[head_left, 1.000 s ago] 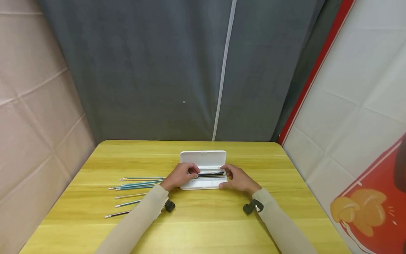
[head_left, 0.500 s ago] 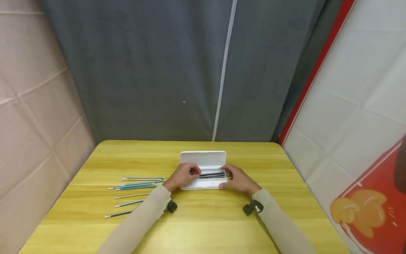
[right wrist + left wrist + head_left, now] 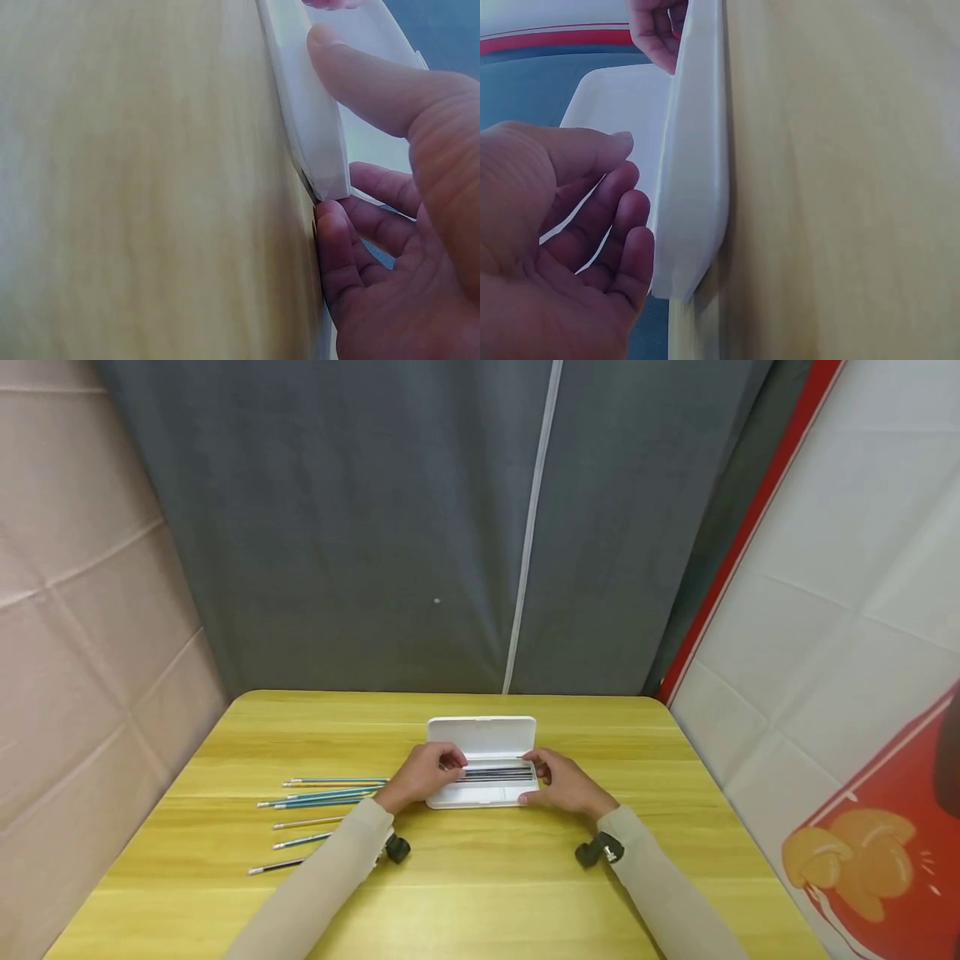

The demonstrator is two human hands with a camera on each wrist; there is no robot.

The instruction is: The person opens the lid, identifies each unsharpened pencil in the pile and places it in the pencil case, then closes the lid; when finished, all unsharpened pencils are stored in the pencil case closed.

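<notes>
light: soft, even, bright, coming from above | shadows: only faint ones lying under the sleeves on the table (image 3: 480, 893) | glare: none showing | head view: sharp, edges bowing from a wide lens | wrist views: close and blurring, left hand (image 3: 562, 247) and right hand (image 3: 390, 247) looking soft
</notes>
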